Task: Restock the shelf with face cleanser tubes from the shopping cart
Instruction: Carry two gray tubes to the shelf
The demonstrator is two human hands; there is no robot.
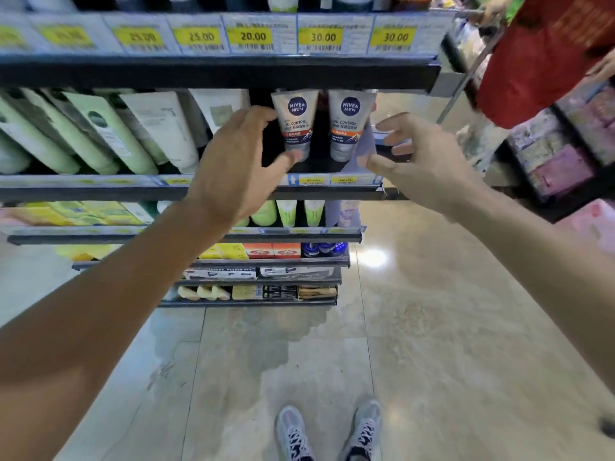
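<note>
Left hand (239,161) curled round left tube (296,123), thumb at cap. Right hand (412,158) spread, empty, beside right tube (349,123). Likely light, soft, slick; best gripped at stiff cap end.

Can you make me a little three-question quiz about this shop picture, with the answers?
1. True or false: the two Nivea Men tubes stand with their caps down.
2. Which hand touches a tube? A) left hand B) right hand C) both
3. Fill in: the price tag reading 20.00 is coloured ____.

Key: 1 true. 2 A: the left hand's thumb is at the left tube's cap and its fingers at the tube's edge, while the right hand is open beside the right tube, not touching. 3 yellow.
</note>
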